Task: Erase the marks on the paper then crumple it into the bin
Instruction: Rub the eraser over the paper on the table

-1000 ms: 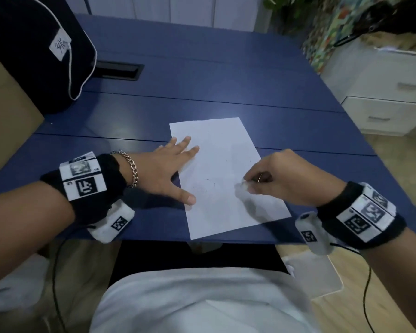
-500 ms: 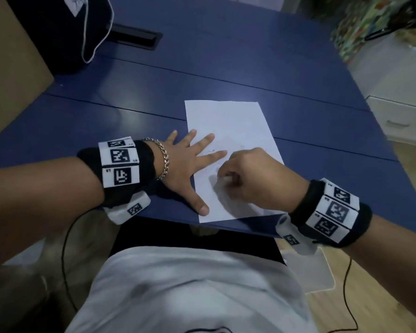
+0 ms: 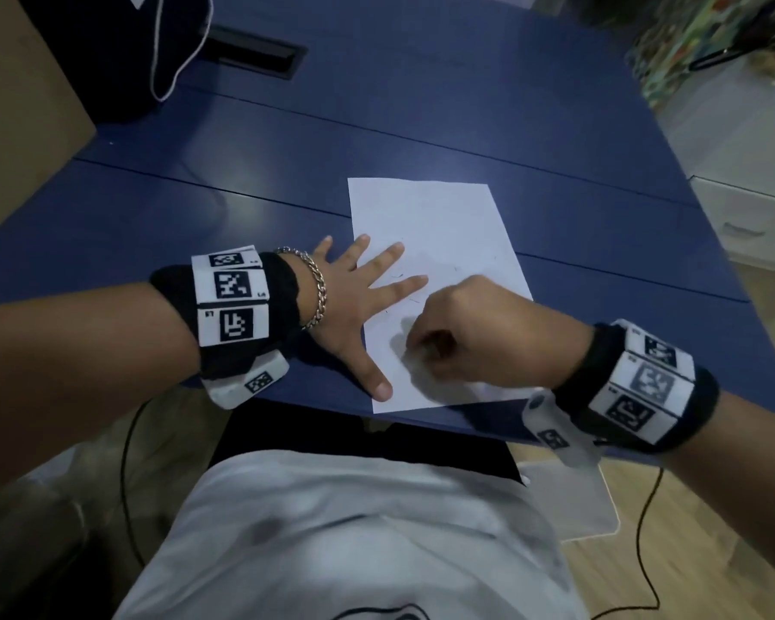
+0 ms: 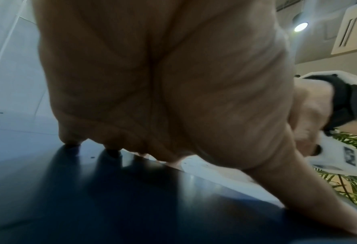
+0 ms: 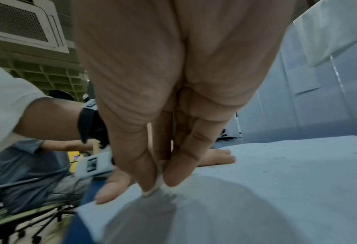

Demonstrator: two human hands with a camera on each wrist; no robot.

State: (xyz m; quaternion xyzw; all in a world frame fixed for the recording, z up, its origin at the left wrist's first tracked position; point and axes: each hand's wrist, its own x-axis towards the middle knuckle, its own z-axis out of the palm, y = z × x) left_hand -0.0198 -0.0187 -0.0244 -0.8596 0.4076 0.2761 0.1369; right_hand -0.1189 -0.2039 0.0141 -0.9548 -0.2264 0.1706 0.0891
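A white sheet of paper (image 3: 435,243) with faint pencil marks lies on the blue table (image 3: 421,105) near its front edge. My left hand (image 3: 354,302) lies flat with spread fingers, pressing the sheet's left edge; its thumb (image 5: 110,189) shows in the right wrist view. My right hand (image 3: 466,337) is curled over the paper's lower middle. In the right wrist view my right hand (image 5: 158,186) pinches a small whitish eraser (image 5: 158,181) between thumb and fingers, its tip touching the paper (image 5: 277,181). In the left wrist view my left hand (image 4: 163,82) fills the frame, fingertips down on the table.
A black bag (image 3: 122,47) stands at the table's back left, beside a black cable slot (image 3: 256,51). White drawers (image 3: 752,217) are off to the right. A brown panel (image 3: 14,91) borders the left side. No bin is in view.
My right hand has moved left and nearer to my left hand across the paper. The head view has tilted down and closer. My left hand has stayed flat on the sheet.
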